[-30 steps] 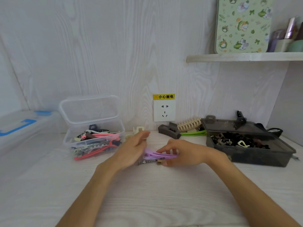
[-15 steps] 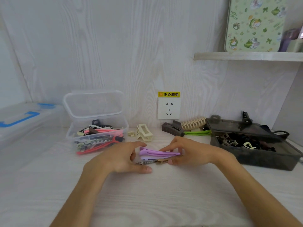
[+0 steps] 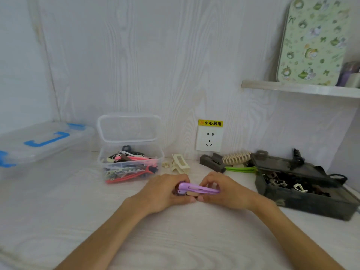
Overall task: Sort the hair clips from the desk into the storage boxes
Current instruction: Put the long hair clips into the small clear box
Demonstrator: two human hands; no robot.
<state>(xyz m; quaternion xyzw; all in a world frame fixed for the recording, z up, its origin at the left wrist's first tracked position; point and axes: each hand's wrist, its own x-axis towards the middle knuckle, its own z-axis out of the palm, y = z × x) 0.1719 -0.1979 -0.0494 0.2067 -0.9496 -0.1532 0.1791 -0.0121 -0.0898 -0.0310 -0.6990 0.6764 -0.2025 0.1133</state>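
Together our left hand (image 3: 165,191) and right hand (image 3: 224,190) pinch the purple hair clip (image 3: 196,189) mid-desk, between the clear box (image 3: 130,164) and dark box (image 3: 303,193); light, stiff, probably slippery, best gripped by its ends.

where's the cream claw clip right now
The cream claw clip sits on the desk near the back wall, between the clear box and the wall socket.
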